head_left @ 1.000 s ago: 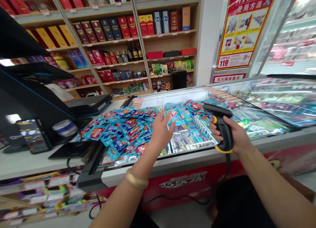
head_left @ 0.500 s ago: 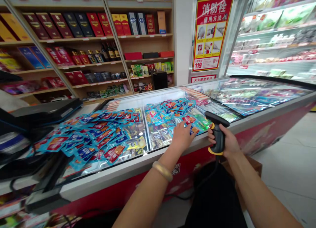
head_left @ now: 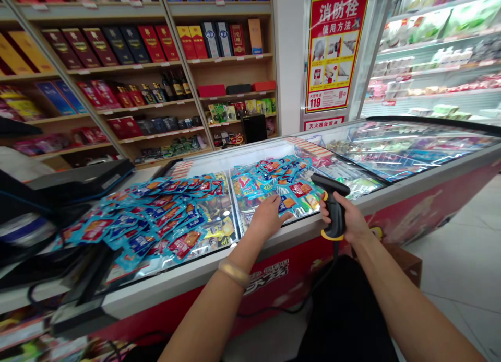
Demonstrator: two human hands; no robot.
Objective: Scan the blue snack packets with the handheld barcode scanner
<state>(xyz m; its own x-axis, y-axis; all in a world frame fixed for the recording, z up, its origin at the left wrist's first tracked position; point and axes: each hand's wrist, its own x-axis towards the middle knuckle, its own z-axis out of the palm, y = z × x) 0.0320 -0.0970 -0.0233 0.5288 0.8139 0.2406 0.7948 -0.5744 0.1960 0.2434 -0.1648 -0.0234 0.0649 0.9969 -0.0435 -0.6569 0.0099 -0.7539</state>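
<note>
My right hand (head_left: 346,215) is wrapped round the grip of a black handheld barcode scanner (head_left: 334,213) with yellow trim, held above the freezer's front edge. Its cable hangs down. With a gold bangle on the wrist, my left hand (head_left: 270,215) is low over the glass lid. A blue-edged snack packet (head_left: 287,203) shows between its thumb and forefinger, partly hidden by the hand. Beyond it lies a red-labelled packet (head_left: 300,189), beside a smaller pile of packets (head_left: 270,174). A bigger pile of similar packets (head_left: 156,210) spreads over the left part of the lid.
The chest freezer (head_left: 211,260) runs across the view with goods under its glass. Dark counter equipment (head_left: 82,179) stands at the left. Behind are shelves of boxes and bottles (head_left: 230,61), a red fire-hydrant poster (head_left: 336,54) and a lit display fridge (head_left: 438,64).
My left hand has moved left and slightly toward me, and the snack packet beside its thumb has shifted left with it. The scanner in my right hand has also moved a little left.
</note>
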